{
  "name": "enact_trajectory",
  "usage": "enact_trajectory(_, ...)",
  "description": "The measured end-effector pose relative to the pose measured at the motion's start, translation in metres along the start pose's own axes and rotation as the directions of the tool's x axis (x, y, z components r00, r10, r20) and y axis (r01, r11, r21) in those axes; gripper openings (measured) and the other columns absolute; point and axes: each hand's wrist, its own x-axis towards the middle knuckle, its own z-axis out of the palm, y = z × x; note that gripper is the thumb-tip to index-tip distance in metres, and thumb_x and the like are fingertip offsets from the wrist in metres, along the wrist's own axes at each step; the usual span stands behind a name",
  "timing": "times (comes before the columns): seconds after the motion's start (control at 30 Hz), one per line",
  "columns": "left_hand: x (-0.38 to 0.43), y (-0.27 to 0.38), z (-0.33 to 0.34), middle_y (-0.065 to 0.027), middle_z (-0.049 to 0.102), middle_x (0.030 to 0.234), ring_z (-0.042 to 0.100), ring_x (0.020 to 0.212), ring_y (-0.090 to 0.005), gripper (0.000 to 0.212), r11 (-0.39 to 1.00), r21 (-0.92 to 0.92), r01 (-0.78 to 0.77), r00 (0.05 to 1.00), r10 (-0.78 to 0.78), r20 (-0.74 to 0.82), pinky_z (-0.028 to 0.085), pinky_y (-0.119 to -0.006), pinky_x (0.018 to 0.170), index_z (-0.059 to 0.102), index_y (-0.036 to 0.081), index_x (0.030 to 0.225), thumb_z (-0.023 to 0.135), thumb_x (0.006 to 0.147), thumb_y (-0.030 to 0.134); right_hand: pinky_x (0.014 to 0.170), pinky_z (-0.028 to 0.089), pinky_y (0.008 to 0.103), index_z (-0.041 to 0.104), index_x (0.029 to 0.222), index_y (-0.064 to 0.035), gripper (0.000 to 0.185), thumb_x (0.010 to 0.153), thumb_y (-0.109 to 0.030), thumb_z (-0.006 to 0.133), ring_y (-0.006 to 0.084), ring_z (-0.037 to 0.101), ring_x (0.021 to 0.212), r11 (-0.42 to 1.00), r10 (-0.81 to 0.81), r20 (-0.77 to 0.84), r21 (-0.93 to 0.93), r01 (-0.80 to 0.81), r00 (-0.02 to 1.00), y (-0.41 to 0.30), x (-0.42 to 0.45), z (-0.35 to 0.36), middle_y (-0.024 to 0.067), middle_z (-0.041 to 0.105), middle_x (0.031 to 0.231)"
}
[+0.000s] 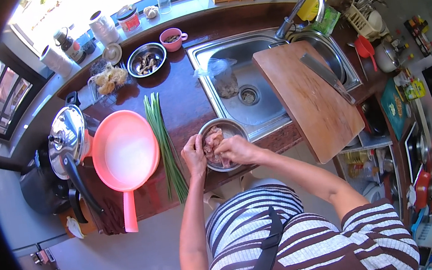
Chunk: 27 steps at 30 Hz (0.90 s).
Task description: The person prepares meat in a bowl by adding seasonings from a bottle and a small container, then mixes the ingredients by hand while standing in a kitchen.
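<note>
A metal bowl with pieces of raw meat stands at the counter's front edge, left of the sink. My left hand grips the bowl's left rim between thumb and fingers. Inside the bowl, the fingers of my right hand are bent down onto the meat; whether they pinch a piece cannot be made out. Long green stalks lie to the left of my left hand, beside a pink plastic basin with a handle.
A wooden cutting board with a cleaver lies across the right of the sink. A plastic bag is in the basin. Behind the stalks stand a bowl of dark pieces and a pink cup; a pressure cooker stands left.
</note>
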Motion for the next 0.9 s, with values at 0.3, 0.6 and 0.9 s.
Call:
enact_trajectory(0.3, -0.002, -0.002, 0.006, -0.0173, 0.065, 0.075, 0.064, 0.068, -0.0208, 0.018, 0.999, 0.013, -0.037, 0.999, 0.037, 0.012, 0.048, -0.033, 0.065, 0.064, -0.002, 0.089, 0.057, 0.087, 0.015, 0.075, 0.046, 0.0419, 0.067, 0.086, -0.0011, 0.025, 0.084, -0.020, 0.050, 0.0371, 0.058, 0.088, 0.970, 0.154, -0.398, -0.112, -0.215, 0.904, 0.018, 0.032, 0.011, 0.0211, 0.061, 0.087)
enact_trajectory(0.6, -0.002, -0.001, 0.005, -0.0154, 0.065, 0.074, 0.061, 0.067, -0.0170, 0.018, 0.999, 0.041, -0.024, 1.000, 0.024, 0.005, 0.047, -0.031, 0.064, 0.064, -0.002, 0.090, 0.056, 0.088, 0.014, 0.069, 0.050, 0.0413, 0.068, 0.081, -0.0032, 0.015, 0.075, -0.013, 0.058, 0.0327, 0.063, 0.074, 0.982, -0.004, -0.313, -0.183, -0.056, 0.950, -0.005, 0.011, -0.025, 0.0172, 0.064, 0.079)
enact_trajectory(0.9, -0.002, 0.000, 0.006, -0.0156, 0.065, 0.076, 0.062, 0.069, -0.0172, 0.020, 0.999, 0.016, -0.034, 0.999, 0.034, 0.014, 0.047, -0.031, 0.066, 0.064, -0.002, 0.091, 0.056, 0.088, 0.016, 0.061, 0.053, 0.0415, 0.063, 0.070, 0.0010, 0.009, 0.070, -0.007, 0.060, 0.0340, 0.065, 0.070, 0.839, -0.074, -0.029, -0.543, 0.046, 0.997, 0.002, -0.012, 0.017, 0.0211, 0.063, 0.075)
